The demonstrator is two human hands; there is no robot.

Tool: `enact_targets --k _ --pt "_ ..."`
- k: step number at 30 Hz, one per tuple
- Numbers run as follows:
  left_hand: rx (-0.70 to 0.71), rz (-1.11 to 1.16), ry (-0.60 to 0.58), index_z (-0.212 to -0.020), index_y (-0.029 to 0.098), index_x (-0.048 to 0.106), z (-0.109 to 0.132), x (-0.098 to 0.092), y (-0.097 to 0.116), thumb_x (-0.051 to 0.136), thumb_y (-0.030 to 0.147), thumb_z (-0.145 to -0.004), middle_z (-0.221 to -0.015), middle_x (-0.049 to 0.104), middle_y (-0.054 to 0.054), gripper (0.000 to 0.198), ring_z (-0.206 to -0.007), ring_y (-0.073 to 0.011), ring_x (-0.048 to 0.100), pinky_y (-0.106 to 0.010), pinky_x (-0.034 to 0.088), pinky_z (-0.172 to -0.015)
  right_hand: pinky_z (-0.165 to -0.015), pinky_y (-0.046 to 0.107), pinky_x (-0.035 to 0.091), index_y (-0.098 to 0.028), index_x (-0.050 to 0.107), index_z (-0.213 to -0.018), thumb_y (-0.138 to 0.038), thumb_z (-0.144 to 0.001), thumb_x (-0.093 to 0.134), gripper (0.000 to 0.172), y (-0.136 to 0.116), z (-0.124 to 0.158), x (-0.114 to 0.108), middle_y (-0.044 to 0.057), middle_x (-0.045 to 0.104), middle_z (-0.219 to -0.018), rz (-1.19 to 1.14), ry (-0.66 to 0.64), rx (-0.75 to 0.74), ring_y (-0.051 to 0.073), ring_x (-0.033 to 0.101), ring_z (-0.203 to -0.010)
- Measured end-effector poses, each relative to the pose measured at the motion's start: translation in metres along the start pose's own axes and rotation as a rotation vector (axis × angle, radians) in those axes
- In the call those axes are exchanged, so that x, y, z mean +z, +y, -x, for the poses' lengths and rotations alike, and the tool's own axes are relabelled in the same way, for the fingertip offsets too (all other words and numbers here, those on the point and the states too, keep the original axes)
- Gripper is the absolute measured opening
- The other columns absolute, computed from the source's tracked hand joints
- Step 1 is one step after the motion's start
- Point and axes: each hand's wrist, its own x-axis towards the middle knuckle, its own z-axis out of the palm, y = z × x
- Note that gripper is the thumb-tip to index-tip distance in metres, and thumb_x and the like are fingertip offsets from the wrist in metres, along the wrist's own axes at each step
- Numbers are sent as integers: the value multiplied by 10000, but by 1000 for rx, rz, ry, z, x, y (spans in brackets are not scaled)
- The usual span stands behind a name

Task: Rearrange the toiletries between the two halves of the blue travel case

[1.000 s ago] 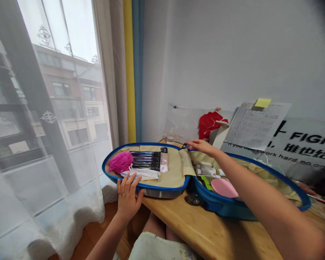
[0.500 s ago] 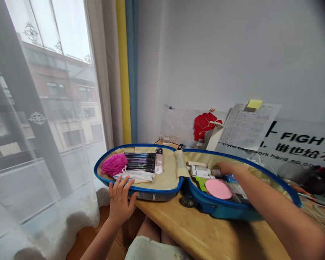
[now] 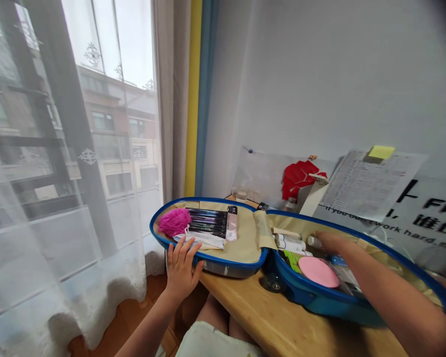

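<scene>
A blue hard-shell suitcase (image 3: pixel 223 267) lies opened flat, both halves up. My left hand (image 3: pixel 184 263) rests on the near rim of its left half, fingers spread and lying over the edge. Close to those fingers are a pink mesh bath puff (image 3: pixel 174 221), a pack of dark pens (image 3: pixel 208 221) and a white packet (image 3: pixel 204 240). Reaching into the right half, my right hand (image 3: pixel 330 243) is closed on a small white bottle (image 3: pixel 314 242); its fingertips are partly hidden. White tubes (image 3: pixel 290 243), a green packet (image 3: pixel 293 260) and a pink oval object (image 3: pixel 318 271) lie nearby.
The suitcase stands on a wooden table (image 3: pixel 252 310), with a wheel (image 3: pixel 273 283) near the front edge. Behind it are papers (image 3: pixel 375 183), a red paper cutout (image 3: pixel 301 178) and a glass jar (image 3: pixel 290 204). Sheer curtains (image 3: pixel 96 223) hang at the left.
The view has turned left, so everything sits further right. My right hand has shifted slightly within the suitcase, and the bottle's white end now faces me. My left hand stays on the rim.
</scene>
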Motion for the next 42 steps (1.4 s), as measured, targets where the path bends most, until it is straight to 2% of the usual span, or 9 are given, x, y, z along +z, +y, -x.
enact_targets --k 5,9,13,16,20,23,27,35,42 --pt "2 2 18 -1197 189 546 0 0 2 454 299 -879 -1242 575 -105 348 -1305 -253 372 -471 115 -1137 -688 394 429 -227 660 -849 -125 -705 611 183 -6 -6 -31 226 670 -810 59 -64 25 285 665 -760" --pt "-7 3 2 -1202 194 547 0 -1 2 453 301 -879 -1247 574 -105 353 -1309 -253 367 -477 107 -1137 -834 404 421 -143 499 -1271 -315 -879 428 434 -42 -24 -57 260 585 -1183 15 27 -54 298 599 -1048" --pt "-16 9 -16 -1204 199 552 0 -1 1 451 308 -881 -1257 569 -104 356 -1314 -256 363 -479 110 -1136 -925 296 417 -243 457 -1335 -352 -888 425 461 -120 -38 -64 55 581 -1277 -104 -37 -285 202 553 -1134" --pt "-17 7 -18 -1201 192 555 0 -1 2 443 304 -884 -1255 571 -103 354 -1309 -258 365 -484 114 -1134 -892 292 444 -269 501 -1303 -337 -854 475 455 -193 -30 -53 -2 629 -1206 -250 -279 -531 198 594 -1052" --pt "-6 -2 -7 -1198 186 551 -2 -3 3 439 303 -889 -1255 569 -101 349 -1305 -257 365 -481 121 -1134 -821 261 453 -216 559 -1225 -329 -784 559 456 -275 -10 -28 38 649 -1157 -171 -379 -650 201 610 -996" --pt "-4 3 -8 -1206 181 544 -2 -3 4 440 296 -888 -1256 567 -105 354 -1311 -256 355 -482 120 -1135 -693 253 459 -193 579 -1179 -292 -729 588 461 -313 -1 -11 60 691 -1020 -118 -412 -662 202 639 -864" --pt "-15 15 -24 -1226 181 530 -1 -2 4 444 296 -888 -1270 557 -103 367 -1322 -256 343 -479 107 -1138 -691 258 446 -220 586 -1151 -281 -717 592 438 -336 3 4 58 681 -1062 -65 -438 -721 213 629 -912" --pt "-24 23 -28 -1216 180 538 -2 -3 6 441 295 -889 -1274 553 -101 360 -1325 -255 337 -477 96 -1143 -706 229 444 -232 580 -1145 -314 -717 630 439 -350 1 23 32 679 -1071 -23 -504 -823 183 628 -930" --pt "-49 51 7 -1192 180 551 -4 -3 9 413 304 -904 -1243 577 -90 342 -1300 -242 372 -463 109 -1141 -770 298 447 -166 541 -1208 -351 -758 603 490 -360 7 37 127 639 -1157 -11 -420 -768 265 599 -1047"
